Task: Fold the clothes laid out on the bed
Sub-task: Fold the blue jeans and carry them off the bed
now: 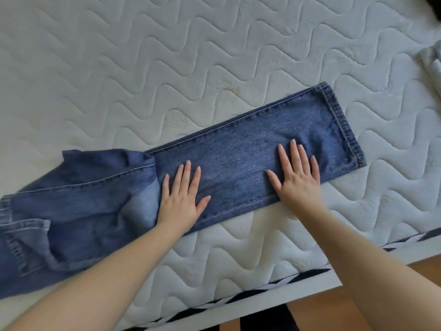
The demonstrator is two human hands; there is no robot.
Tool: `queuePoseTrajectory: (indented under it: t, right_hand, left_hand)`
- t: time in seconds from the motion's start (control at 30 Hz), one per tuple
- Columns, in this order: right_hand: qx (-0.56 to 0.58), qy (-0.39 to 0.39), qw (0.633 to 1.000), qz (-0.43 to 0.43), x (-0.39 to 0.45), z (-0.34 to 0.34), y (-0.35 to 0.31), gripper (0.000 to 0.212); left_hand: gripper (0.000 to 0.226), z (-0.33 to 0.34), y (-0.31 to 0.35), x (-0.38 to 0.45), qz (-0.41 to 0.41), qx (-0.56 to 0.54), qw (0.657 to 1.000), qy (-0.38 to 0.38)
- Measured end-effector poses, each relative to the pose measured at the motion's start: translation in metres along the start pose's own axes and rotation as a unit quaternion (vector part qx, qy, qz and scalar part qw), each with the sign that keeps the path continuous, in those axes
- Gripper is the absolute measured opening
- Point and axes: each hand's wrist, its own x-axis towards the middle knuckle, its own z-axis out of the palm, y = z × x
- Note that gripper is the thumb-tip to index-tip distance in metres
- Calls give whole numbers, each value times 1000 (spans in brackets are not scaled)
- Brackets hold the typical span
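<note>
Jeans point(238, 151) lie across the mattress point(167, 56), the stacked legs under both palms and the waist end bunched beyond the left hand point(180, 199). Neither hand grips anything: the left hand and right hand point(297, 180) rest flat on the denim with fingers straight and spread, pressing only.

The likeliest trouble, as I judge it, is that crumpled waist section past the left wrist; folding the legs over it as it lies would probably trap the wrinkles and leave a lumpy, crooked stack. A second risk is slippage: with no pinch on the cloth, a sideways push may slide the upper leg off the lower one, so the seams stop matching (they look aligned now along the far edge).

The hem point(343, 125) sits just past the right fingertips, square and flat. Beyond both hands the mattress offers wide room for swinging a fold. On the wrist side the mattress edge point(262, 290) is near, so cloth dragged toward the body could hang over it. A pale cloth point(432, 65) lies far off past the hem.
</note>
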Motion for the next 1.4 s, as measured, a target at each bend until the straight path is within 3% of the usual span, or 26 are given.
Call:
queuePoseTrajectory:
  t: [0.2, 0.3, 0.43, 0.47, 0.53, 0.63, 0.73, 0.87, 0.93, 1.0, 1.07, 1.13, 1.2, 1.3, 1.4]
  right_hand:
    - [-8, -53, 998, 41, 3, -11, -8, 70]
    - [25, -56, 994, 90, -2, -23, -37, 69]
    - [94, -31, 995, 19, -23, -41, -113, 66]
    - [117, -34, 992, -15, -30, -45, -138, 64]
    - [164, -47, 982, -82, -45, -49, -187, 60]
    - [215, -67, 964, -138, -57, -49, -254, 61]
    - [228, -75, 962, -127, -59, -47, -303, 66]
    - [171, -66, 963, -196, -69, -39, -343, 66]
    - [157, -74, 959, -223, -76, -34, -357, 65]
    - [156, -81, 954, -243, -83, -28, -370, 64]
    - [159, -89, 949, -256, -91, -24, -384, 63]
    - [173, -104, 943, -266, -97, -21, -403, 62]
    - [191, -133, 931, -282, -106, -19, -425, 65]
    - [242, -234, 905, -261, -120, -13, -461, 82]
    - [326, -300, 880, -172, -131, -7, -489, 98]
  left_hand:
    - [74, -6, -6, 2, -21, -11, 999, -34]
    - [65, -26, -22, 0, 20, -48, 998, -38]
    - [37, -54, -70, -18, 82, -165, 971, 153]
    - [36, -56, -91, -24, 63, -174, 964, 190]
    - [40, -54, -138, -36, -23, -183, 967, 178]
    - [59, -33, -215, -56, -160, -135, 978, 23]
    - [70, -11, -277, -79, -173, -56, 980, -83]
    - [77, -6, -324, -96, -235, -5, 970, -67]
    - [87, -7, -342, -102, -339, -70, 933, -93]
    - [101, -5, -354, -109, -437, -195, 871, -114]
    - [108, -2, -359, -118, -472, -293, 827, -90]
    - [99, 2, -364, -127, -491, -342, 801, -30]
    - [79, 7, -371, -137, -499, -354, 791, -18]
    - [47, 5, -373, -144, -488, -344, 802, -7]
    - [29, -8, -368, -148, -438, -326, 833, 84]
